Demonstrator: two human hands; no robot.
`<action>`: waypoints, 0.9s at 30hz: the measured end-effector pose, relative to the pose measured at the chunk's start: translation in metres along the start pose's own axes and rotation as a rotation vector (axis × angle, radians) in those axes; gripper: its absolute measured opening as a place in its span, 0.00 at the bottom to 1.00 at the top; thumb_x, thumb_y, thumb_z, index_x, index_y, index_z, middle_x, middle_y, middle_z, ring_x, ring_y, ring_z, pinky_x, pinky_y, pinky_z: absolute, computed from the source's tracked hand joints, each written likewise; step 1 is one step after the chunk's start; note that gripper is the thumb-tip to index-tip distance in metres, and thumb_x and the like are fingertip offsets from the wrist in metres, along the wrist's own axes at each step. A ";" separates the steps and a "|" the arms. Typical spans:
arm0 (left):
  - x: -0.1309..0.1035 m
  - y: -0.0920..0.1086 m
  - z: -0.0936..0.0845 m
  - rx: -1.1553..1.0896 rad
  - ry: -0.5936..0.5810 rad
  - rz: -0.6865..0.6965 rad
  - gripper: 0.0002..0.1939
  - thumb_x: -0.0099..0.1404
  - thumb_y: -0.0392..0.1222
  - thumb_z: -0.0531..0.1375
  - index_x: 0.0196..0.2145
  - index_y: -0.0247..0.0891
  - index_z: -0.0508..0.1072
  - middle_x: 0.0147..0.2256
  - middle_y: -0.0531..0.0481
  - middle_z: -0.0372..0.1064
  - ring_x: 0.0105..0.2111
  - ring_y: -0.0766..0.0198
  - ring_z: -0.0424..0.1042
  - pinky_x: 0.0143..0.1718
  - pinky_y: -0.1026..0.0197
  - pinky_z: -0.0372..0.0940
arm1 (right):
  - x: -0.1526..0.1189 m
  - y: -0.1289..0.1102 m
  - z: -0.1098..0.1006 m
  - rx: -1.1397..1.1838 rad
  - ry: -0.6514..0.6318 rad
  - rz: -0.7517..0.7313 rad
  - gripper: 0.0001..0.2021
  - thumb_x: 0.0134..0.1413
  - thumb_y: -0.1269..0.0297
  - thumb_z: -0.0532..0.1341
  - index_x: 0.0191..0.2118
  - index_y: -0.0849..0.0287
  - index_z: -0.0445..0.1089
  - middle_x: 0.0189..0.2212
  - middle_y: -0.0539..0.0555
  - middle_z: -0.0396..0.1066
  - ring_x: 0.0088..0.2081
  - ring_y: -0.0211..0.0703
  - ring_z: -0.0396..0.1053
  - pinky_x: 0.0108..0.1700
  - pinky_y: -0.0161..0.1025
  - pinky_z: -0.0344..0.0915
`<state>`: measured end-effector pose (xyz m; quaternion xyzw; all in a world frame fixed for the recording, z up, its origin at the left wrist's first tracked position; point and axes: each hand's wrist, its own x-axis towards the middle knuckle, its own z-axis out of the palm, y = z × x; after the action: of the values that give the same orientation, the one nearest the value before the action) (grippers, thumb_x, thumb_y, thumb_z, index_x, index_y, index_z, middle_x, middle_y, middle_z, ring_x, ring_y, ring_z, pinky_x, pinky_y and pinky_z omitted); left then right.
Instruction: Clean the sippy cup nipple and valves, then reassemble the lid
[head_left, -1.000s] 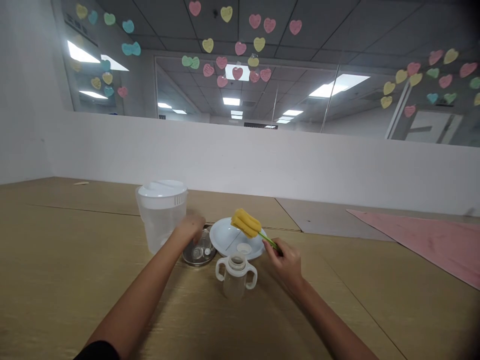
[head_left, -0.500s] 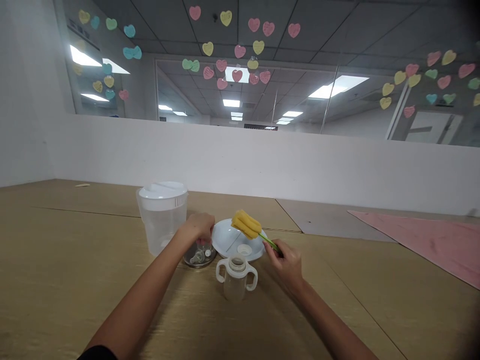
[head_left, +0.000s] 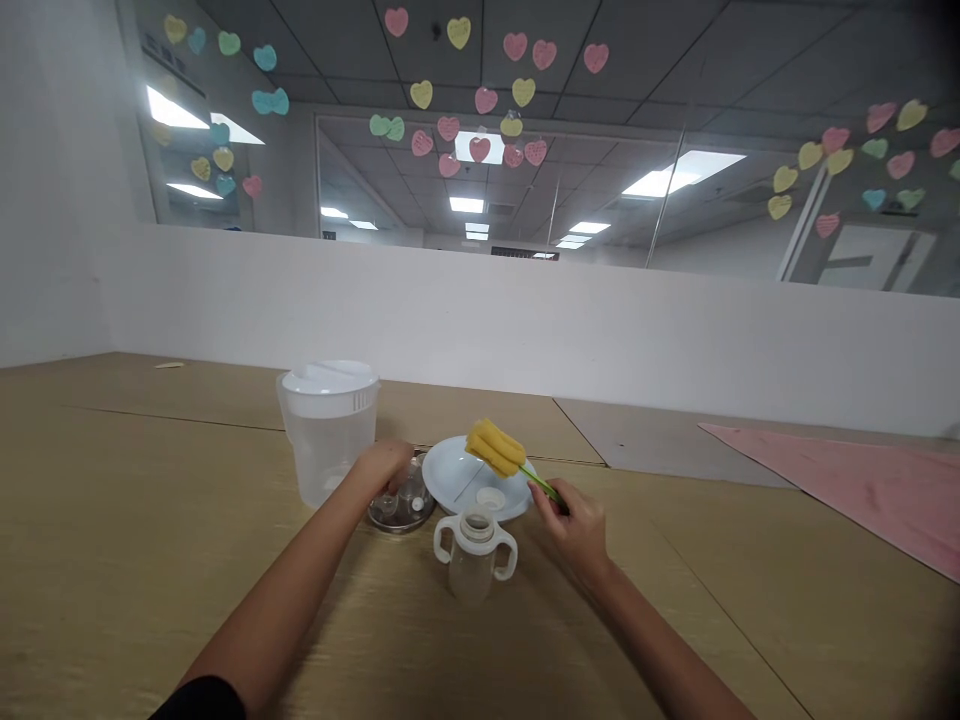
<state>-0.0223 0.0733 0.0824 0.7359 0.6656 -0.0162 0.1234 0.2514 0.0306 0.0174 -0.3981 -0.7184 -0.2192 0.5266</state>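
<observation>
With our right hand [head_left: 581, 530] we are gripping the green handle [head_left: 541, 483] of a yellow sponge brush [head_left: 495, 447], the fingers closing around the stick and the sponge end hovering above the white bowl [head_left: 442, 472]. Our left hand [head_left: 384, 466] is reaching down over the metal dish [head_left: 388, 526] just left of the bowl, fingers bending toward the small clear parts lying there; whether they are pinching one, we cannot tell. Our hands are working well apart from each other.

We are judging the brush to be light, its foam soft and easily squashed, its thin stick probably flexing a little, so the handle is offering the surer hold. The two-handled bottle [head_left: 470, 578] is standing upright and open on the table [head_left: 375, 640], at the near side of the bowl. It is looking light and fairly stiff, perhaps slippery if wet, with the side handles giving the best grip and the body serving as a second. The small parts are likely needing a fingertip pinch at their edges. The lidded pitcher [head_left: 330, 450], standing left of the dish, is seeming bulkier and calling for a fuller grasp.
</observation>
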 end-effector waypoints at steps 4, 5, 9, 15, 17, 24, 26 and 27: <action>0.001 0.004 -0.004 -0.012 -0.100 -0.051 0.09 0.40 0.26 0.61 0.11 0.33 0.66 0.12 0.47 0.66 0.16 0.59 0.69 0.23 0.60 0.66 | 0.000 0.000 0.000 -0.005 0.005 -0.017 0.14 0.55 0.60 0.56 0.22 0.63 0.66 0.13 0.45 0.55 0.16 0.29 0.51 0.21 0.30 0.48; 0.001 0.005 -0.005 -0.010 -0.106 -0.051 0.08 0.40 0.26 0.62 0.12 0.33 0.67 0.13 0.47 0.67 0.17 0.60 0.69 0.23 0.61 0.66 | 0.001 0.000 0.000 -0.003 0.003 -0.019 0.14 0.55 0.60 0.56 0.22 0.63 0.66 0.13 0.45 0.55 0.16 0.29 0.51 0.21 0.30 0.48; -0.001 0.009 -0.007 0.047 -0.086 -0.031 0.07 0.39 0.28 0.62 0.12 0.33 0.68 0.13 0.47 0.67 0.19 0.59 0.70 0.24 0.62 0.65 | 0.000 0.000 0.000 -0.009 -0.010 -0.014 0.15 0.55 0.60 0.56 0.22 0.63 0.66 0.13 0.45 0.55 0.16 0.29 0.50 0.21 0.29 0.48; -0.007 0.015 -0.015 0.144 0.036 0.049 0.03 0.39 0.29 0.62 0.17 0.32 0.72 0.24 0.39 0.73 0.27 0.53 0.72 0.29 0.60 0.64 | 0.000 0.001 0.001 -0.021 -0.009 -0.022 0.15 0.55 0.60 0.56 0.21 0.63 0.66 0.13 0.45 0.55 0.16 0.29 0.50 0.21 0.30 0.48; -0.013 0.021 -0.019 0.154 0.095 0.100 0.05 0.41 0.29 0.60 0.21 0.32 0.74 0.28 0.37 0.73 0.30 0.52 0.72 0.29 0.59 0.63 | 0.000 0.001 0.001 -0.022 -0.007 -0.019 0.15 0.54 0.60 0.56 0.21 0.63 0.65 0.13 0.45 0.54 0.16 0.29 0.50 0.21 0.29 0.48; -0.036 0.057 -0.024 0.034 0.074 0.395 0.12 0.54 0.46 0.57 0.21 0.37 0.74 0.23 0.50 0.72 0.22 0.64 0.67 0.24 0.66 0.57 | 0.000 0.000 0.000 -0.012 -0.015 0.020 0.17 0.55 0.59 0.55 0.20 0.63 0.64 0.13 0.45 0.53 0.16 0.29 0.50 0.21 0.29 0.48; -0.035 0.064 -0.018 -0.033 0.095 0.504 0.18 0.60 0.46 0.50 0.23 0.37 0.74 0.24 0.49 0.72 0.24 0.64 0.67 0.27 0.65 0.58 | 0.000 0.000 0.000 -0.013 -0.014 0.027 0.17 0.55 0.58 0.55 0.20 0.63 0.64 0.13 0.45 0.53 0.16 0.29 0.50 0.21 0.30 0.48; -0.033 0.067 -0.013 -0.068 0.116 0.557 0.19 0.62 0.45 0.47 0.26 0.36 0.74 0.28 0.48 0.72 0.27 0.63 0.68 0.30 0.65 0.58 | 0.001 0.000 0.000 -0.011 -0.010 0.028 0.17 0.55 0.58 0.55 0.20 0.63 0.65 0.13 0.45 0.54 0.16 0.29 0.50 0.21 0.30 0.48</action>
<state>0.0377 0.0381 0.1124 0.8855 0.4440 0.0827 0.1094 0.2510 0.0307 0.0181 -0.4122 -0.7143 -0.2140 0.5236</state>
